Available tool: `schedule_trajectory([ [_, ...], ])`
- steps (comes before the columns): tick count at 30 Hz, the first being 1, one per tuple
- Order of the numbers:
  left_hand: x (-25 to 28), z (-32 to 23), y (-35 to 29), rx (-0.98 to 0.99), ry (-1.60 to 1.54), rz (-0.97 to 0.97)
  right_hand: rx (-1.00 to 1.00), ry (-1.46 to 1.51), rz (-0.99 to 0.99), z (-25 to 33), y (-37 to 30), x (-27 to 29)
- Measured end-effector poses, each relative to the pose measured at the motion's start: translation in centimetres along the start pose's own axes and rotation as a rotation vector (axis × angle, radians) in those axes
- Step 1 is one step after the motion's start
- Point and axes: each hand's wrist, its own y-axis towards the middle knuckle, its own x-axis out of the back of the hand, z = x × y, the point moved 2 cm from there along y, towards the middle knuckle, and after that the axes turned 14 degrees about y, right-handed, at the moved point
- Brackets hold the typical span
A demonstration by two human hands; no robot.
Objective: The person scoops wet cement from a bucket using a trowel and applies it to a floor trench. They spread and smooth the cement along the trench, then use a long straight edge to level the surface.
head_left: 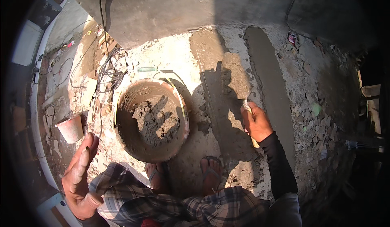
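My right hand is wrapped round the pale handle of a trowel. The trowel's blade points away from me and is hidden under or among lumpy wet mortar on the ground. Just right of it runs a smoother dark grey strip of mortar. My left hand is raised at the lower left, fingers stretched out, holding nothing. Between my hands stands a round bucket smeared with mortar, with a heap of wet mortar inside. Its wire handle with a green grip lies over at the far side.
A smaller pinkish bucket stands left of the big one. Tangled black cables lie beyond it, and one cable runs up the grey wall at the back. Rubble covers the ground on the right. My sandalled feet are close to the big bucket.
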Motion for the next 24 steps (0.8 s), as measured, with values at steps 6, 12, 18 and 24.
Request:
schedule_trajectory([
  [6,-6.8,-6.0,3.2,-0.102,0.37,0.593,0.057,-0.667,-0.215,1.4,18.0,-0.9],
  [12,-8.8,-5.0,3.2,-0.017,0.521,0.581,0.088,-0.46,-0.321,-0.4,16.8,0.1],
  [18,-10.0,-5.0,6.0,-0.064,0.446,0.681,-0.23,0.463,0.031,-5.6,18.9,-6.7],
  [24,-9.9,-3.8,6.8,-0.016,0.383,0.704,-0.276,0.028,0.127,-0.7,30.8,-8.7],
])
